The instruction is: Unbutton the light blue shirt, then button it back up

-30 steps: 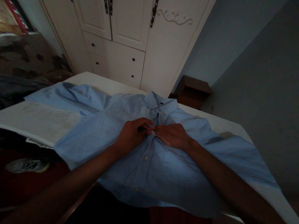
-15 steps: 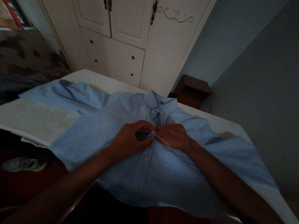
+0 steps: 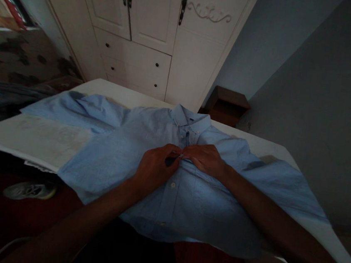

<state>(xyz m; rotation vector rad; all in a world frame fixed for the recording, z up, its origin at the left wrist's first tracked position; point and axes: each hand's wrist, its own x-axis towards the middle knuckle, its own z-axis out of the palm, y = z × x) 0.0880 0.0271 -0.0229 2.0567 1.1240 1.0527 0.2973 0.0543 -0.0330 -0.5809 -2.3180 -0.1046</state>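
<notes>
A light blue button-up shirt [image 3: 113, 152] lies face up and spread across a white table [image 3: 46, 139], its collar [image 3: 192, 118] at the far edge and its sleeves out to both sides. At the chest, my left hand [image 3: 158, 163] pinches the front button strip between thumb and fingers. Fingertip to fingertip with it, my right hand [image 3: 205, 157] grips the same strip from the right. Any button between the fingertips is hidden. Below the hands a white button [image 3: 172, 185] shows on the strip, and the cloth under my right hand is creased.
Beyond the table stands a white wardrobe [image 3: 189, 62] with drawers, with a small brown nightstand [image 3: 228, 103] to its right. Dark clothing [image 3: 3, 101] is heaped at the left. A shoe [image 3: 29, 190] is on the red floor.
My fingertips have drawn closer together on the button strip, and the gap inside my left hand's pinch has narrowed. The white button seen between them earlier is now covered.
</notes>
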